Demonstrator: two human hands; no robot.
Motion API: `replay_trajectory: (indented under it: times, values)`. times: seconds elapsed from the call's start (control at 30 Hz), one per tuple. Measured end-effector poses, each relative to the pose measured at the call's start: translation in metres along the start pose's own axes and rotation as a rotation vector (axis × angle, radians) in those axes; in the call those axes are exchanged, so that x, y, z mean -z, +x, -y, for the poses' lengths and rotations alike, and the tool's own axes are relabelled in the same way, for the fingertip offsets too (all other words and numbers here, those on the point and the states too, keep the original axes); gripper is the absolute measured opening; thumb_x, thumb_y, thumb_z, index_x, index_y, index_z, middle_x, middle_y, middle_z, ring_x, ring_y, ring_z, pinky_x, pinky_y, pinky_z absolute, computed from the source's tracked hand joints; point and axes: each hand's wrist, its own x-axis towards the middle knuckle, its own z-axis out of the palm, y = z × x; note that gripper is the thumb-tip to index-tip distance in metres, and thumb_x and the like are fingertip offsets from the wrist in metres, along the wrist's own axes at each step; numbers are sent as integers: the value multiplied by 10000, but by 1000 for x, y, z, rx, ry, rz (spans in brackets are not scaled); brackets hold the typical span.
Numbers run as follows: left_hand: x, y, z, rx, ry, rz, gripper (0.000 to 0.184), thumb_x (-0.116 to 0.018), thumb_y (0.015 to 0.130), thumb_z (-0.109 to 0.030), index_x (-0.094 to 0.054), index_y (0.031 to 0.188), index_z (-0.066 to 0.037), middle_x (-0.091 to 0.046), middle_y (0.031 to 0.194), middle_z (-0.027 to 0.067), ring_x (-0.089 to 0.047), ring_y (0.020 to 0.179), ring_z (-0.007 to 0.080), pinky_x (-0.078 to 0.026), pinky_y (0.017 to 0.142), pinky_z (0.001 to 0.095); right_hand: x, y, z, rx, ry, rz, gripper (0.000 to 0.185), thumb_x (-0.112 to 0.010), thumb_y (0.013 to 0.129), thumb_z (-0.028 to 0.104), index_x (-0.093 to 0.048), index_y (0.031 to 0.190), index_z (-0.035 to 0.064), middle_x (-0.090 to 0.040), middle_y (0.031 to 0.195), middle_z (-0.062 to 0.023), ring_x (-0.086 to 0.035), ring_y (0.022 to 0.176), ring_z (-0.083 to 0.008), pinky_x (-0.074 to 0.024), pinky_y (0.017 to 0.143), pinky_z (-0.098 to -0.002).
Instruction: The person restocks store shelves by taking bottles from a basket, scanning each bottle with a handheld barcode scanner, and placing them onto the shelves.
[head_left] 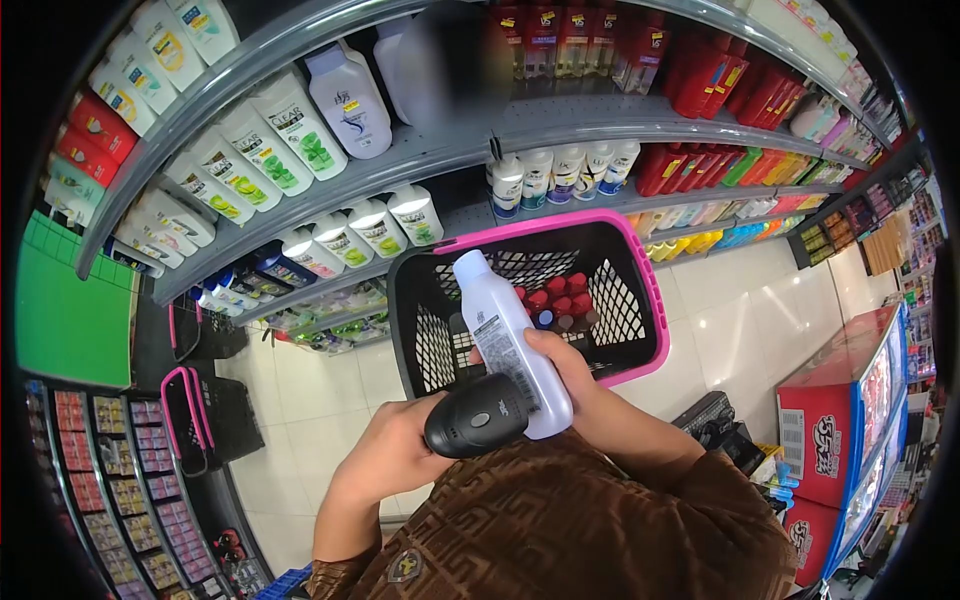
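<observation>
A pale lavender bottle [500, 325] with a printed back label is tilted in front of my body, its cap toward the shelves. My right hand [565, 365] is wrapped round its lower part. In my left hand [400, 440] is a black handheld scanner [480, 415], its head close against the bottle's lower label. Beneath the bottle stands a black basket with a pink rim [655, 300]. Several bottles with red caps [560, 290] are inside the basket, along with some dark-capped ones, partly hidden by the lavender bottle.
Shelves [420, 150] of shampoo bottles curve across the front and left. More black baskets with pink handles [190, 410] are on the floor at left. A red and blue display box [840, 410] stands at right. Small packets hang on a rack [125, 480] at lower left.
</observation>
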Motion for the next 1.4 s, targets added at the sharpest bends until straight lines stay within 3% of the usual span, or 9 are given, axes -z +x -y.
replay_trajectory:
  times: [0.17, 0.33, 0.4, 0.47, 0.6, 0.73, 0.87, 0.97, 1.4]
  values:
    - [-6, -4, 9, -38, -79, -107, 426, -828, 786, -78, -677, 1177, 0, -747, 951, 150, -744, 861, 333, -582, 774, 366, 13, 20, 6, -2, -7, -30, 678, -488, 1002, 511, -445, 1451, 4, -648, 1194, -146, -684, 953, -249, -594, 814, -401]
    - [-17, -35, 35, 166, -557, -158, 295, -810, 850, -14, -703, 1124, 4, -748, 995, 52, -662, 895, 104, -533, 830, 280, 18, 64, 44, 209, -119, -113, 536, -575, 951, 489, -563, 1233, 33, -643, 958, -106, -654, 711, -204, -533, 564, -315]
    - [-19, -46, 41, 186, -555, -191, 287, -804, 855, -17, -701, 1122, 7, -739, 990, 47, -641, 879, 101, -523, 816, 273, -3, 89, 66, 566, -393, -258, 437, -698, 918, 284, -546, 1245, 38, -617, 1017, -57, -626, 861, -123, -526, 711, -293]
    - [-24, -57, 55, 198, -604, -212, 279, -799, 864, -22, -701, 1124, 0, -725, 960, 24, -621, 840, 87, -515, 786, 262, -22, 125, 94, 1001, -701, -250, 664, -799, 833, 148, -454, 1383, 9, -604, 1148, -77, -613, 1035, -164, -515, 920, -342]
    - [-21, -78, 71, 298, -701, -208, 272, -791, 880, -34, -697, 1134, -9, -699, 925, -18, -591, 827, 60, -494, 756, 239, -48, 194, 132, 1352, -963, -308, 966, -894, 754, 133, -283, 1492, 12, -523, 1348, -156, -547, 1227, -234, -446, 1053, -401]
    - [-9, -87, 86, 237, -688, -272, 337, -774, 887, 8, -638, 1194, 37, -704, 861, 30, -623, 672, 70, -527, 588, 251, -51, 247, 152, 1391, -1081, -334, 972, -898, 753, 159, -288, 1496, 15, -509, 1371, -176, -541, 1253, -259, -442, 1058, -411]
    - [2, -95, 103, 291, -748, -213, 324, -776, 888, 0, -647, 1183, 30, -696, 833, 22, -616, 653, 70, -519, 576, 248, -48, 285, 157, 1319, -1064, -311, 977, -903, 747, 219, -314, 1496, 3, -482, 1407, -223, -510, 1304, -313, -417, 1091, -418]
    - [13, -95, 99, 333, -693, -243, 290, -794, 905, -74, -688, 1166, 1, -707, 848, -2, -602, 671, 57, -511, 618, 242, -58, 289, 158, 1350, -1293, -647, 994, -914, 745, 278, -350, 1500, -39, -505, 1388, -220, -546, 1279, -332, -447, 1076, -416]
    - [20, -85, 95, 427, -718, -196, 335, -819, 903, -125, -664, 1166, 13, -705, 847, 5, -614, 676, 63, -527, 623, 242, -35, 294, 150, 1253, -1313, -656, 913, -929, 694, 232, -454, 1437, -4, -546, 1273, -181, -592, 1141, -323, -496, 989, -410]
